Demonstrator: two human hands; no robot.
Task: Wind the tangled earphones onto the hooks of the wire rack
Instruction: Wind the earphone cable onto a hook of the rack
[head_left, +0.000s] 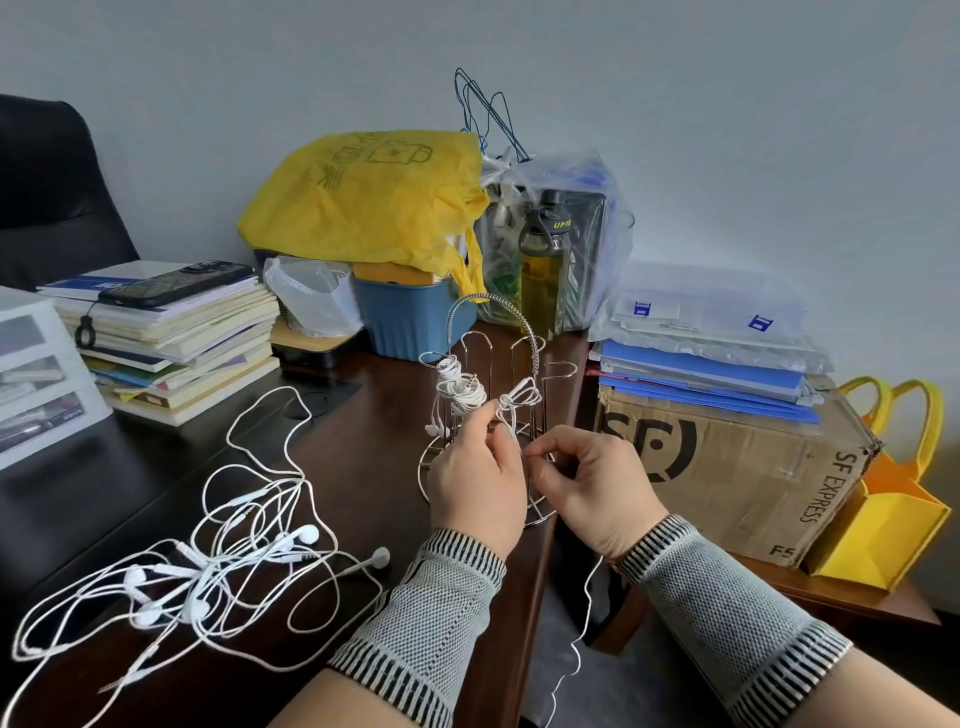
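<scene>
white tangled earphones (208, 577) sprawl on the desk left of the upright wire rack (493, 364).

The earphones (218, 566) are white, a pale tangle against the dark brown desk (363, 467). The rack (493, 374) is shiny silver wire. Both sleeves (441, 613) are grey knit with black-and-white striped cuffs. Behind, a bright yellow bag (363, 197) slumps over a blue tub (415, 322). The box (727, 467) is plain brown card with black lettering, blue folders (701, 371) stacked on top. The tote (893, 509) is yellow and orange, the chair (52, 182) black, the wall (675, 104) pale grey.
</scene>
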